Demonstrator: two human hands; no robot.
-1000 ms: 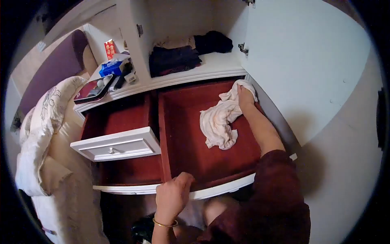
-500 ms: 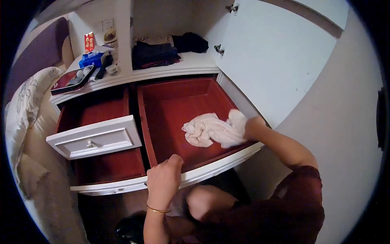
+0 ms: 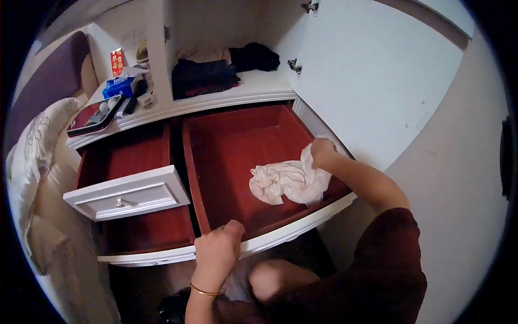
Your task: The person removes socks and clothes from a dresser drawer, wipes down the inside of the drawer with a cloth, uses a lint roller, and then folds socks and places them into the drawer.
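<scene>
A crumpled white cloth [image 3: 286, 179] lies on the reddish-brown floor of the large open drawer [image 3: 232, 146], toward its right side. My right hand [image 3: 324, 153] is closed on the cloth's upper right end, near the drawer's right wall; part of the cloth rises to meet it. My left hand [image 3: 218, 248], with a gold bangle at the wrist, is wrapped over the white front edge of the same drawer. The fingertips of both hands are hidden.
To the left, a smaller white-fronted drawer [image 3: 127, 194] is pulled out. Above, dark folded clothes [image 3: 204, 75] lie in the cabinet beside its open white door [image 3: 372, 70]. A blue tissue pack [image 3: 120, 86] and a red-black case [image 3: 94, 115] sit on the left ledge, near the bed [image 3: 38, 156].
My right hand has moved up and slightly left along the drawer's right side, pulling the cloth's end with it. My left hand stays on the drawer front. The view has shifted slightly.
</scene>
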